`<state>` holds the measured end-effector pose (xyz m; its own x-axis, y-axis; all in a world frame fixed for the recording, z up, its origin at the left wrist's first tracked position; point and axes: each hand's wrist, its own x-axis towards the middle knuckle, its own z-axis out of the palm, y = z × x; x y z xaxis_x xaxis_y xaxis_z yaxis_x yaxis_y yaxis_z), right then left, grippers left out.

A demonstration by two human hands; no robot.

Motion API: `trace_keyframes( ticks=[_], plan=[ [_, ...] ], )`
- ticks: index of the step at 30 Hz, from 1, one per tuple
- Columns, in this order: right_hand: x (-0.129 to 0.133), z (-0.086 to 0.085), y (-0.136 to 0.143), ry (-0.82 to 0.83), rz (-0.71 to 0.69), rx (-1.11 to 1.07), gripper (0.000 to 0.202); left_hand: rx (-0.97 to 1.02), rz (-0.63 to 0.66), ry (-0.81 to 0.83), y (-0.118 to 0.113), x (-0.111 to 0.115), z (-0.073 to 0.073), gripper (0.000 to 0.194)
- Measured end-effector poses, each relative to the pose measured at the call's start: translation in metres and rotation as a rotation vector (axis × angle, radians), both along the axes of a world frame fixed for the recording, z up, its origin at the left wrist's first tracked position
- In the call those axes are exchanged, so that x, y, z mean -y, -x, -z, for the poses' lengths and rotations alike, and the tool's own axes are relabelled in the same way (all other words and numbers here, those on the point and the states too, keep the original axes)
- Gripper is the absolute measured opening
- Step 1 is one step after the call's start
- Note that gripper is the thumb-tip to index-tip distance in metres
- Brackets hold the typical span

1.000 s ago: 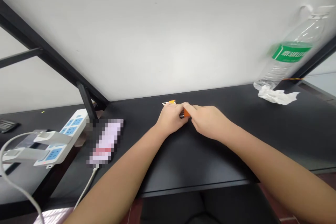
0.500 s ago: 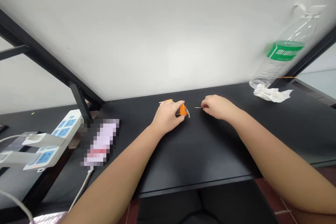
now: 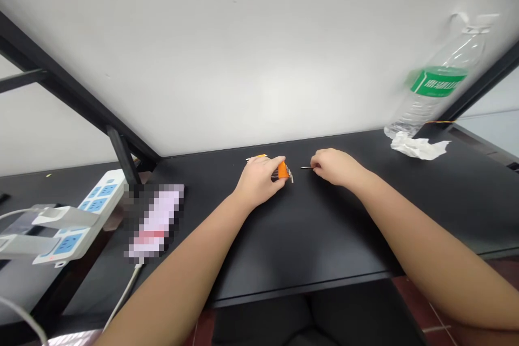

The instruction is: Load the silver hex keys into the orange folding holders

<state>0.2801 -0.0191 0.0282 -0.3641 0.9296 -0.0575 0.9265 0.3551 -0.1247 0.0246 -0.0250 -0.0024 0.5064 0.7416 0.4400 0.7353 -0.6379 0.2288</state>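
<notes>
The person's left hand grips an orange hex-key holder between thumb and forefinger, at the middle of the black tabletop near the wall; short bent metal ends jut from the holder's right side. The right hand, just to the right and apart from it, is pinched narrow on a thin metal key, whose free tip points left toward the holder. Whether the key touches the tabletop cannot be told. An orange piece shows beyond the left hand; whether it belongs to the same set is unclear.

To handle this well, the left hand should keep the holder steady without covering the metal ends, and the right fingertips should hold the key lightly and level.

Farther right stand a clear plastic bottle with a green label and, beside its base, a crumpled tissue. To the left lie a blurred-out pale device on a white cable and a white power strip.

One second ago both hands met at the holder; now they are apart, with the key in the right fingertips
</notes>
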Motion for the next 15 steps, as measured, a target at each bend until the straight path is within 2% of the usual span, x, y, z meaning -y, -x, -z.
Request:
trace_keyframes(
  ticks=[10, 12, 15],
  plan=[
    [0.0027, 0.0013, 0.0075, 0.066, 0.022, 0.119, 0.007, -0.01, 0.008, -0.005, -0.0008, -0.0017, 0.0009, 0.047],
    [0.0049, -0.0009, 0.0085, 0.067, 0.013, 0.022, 0.005, -0.009, 0.011, -0.001, -0.0012, -0.0013, 0.0003, 0.047],
    [0.0087, -0.0061, 0.0091, 0.158, -0.038, -0.32, 0.006, -0.008, 0.017, 0.0, -0.0014, -0.0003, -0.0009, 0.047]
  ],
)
